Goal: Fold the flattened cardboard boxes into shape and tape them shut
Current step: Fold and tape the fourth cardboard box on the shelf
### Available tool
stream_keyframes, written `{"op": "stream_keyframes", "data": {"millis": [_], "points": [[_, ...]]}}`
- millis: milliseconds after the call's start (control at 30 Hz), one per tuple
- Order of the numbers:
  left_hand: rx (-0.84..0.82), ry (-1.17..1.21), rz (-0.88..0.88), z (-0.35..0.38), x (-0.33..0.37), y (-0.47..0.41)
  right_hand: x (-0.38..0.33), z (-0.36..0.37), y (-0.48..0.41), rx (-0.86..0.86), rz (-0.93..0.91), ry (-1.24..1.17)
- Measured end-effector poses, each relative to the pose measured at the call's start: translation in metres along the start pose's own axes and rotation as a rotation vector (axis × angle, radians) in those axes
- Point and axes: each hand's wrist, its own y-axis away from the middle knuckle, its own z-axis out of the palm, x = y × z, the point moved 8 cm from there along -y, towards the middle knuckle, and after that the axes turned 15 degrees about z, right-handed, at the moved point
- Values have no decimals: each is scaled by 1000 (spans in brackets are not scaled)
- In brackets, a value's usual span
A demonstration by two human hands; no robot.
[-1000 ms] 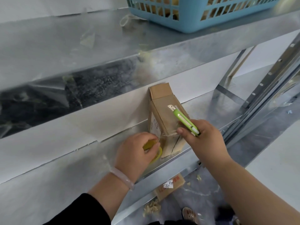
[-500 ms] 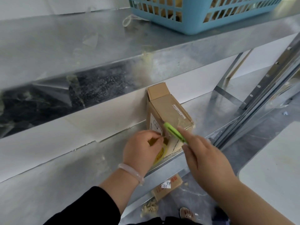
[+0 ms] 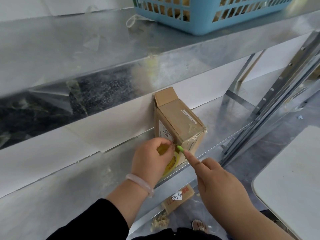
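A small brown cardboard box (image 3: 174, 120) stands on the metal shelf (image 3: 69, 179), its near end wrapped in clear tape and a flap sticking up at the far end. My left hand (image 3: 150, 160) grips a yellow tape roll (image 3: 170, 164) against the box's lower left corner. My right hand (image 3: 218, 182) holds a green utility knife (image 3: 181, 148), forefinger stretched along it, with the blade at the strip of tape between roll and box.
A blue plastic basket (image 3: 207, 16) sits on the upper shelf. Steel uprights (image 3: 277, 101) rise at the right. A labelled cardboard piece (image 3: 178, 200) and scraps lie on the floor below. A white table corner (image 3: 290, 179) is at the right.
My right hand has brought the knife down from the top of the box to the tape beside the roll. My left hand stayed on the roll.
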Motion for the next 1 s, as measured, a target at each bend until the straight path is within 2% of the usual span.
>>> {"op": "stream_keyframes", "data": {"millis": [200, 1000], "points": [[9, -20, 19, -1, 4, -3, 0, 1, -3, -203, 115, 28], [6, -16, 76, 2, 2, -10, -2, 3, -6, -211, 161, 52]]}}
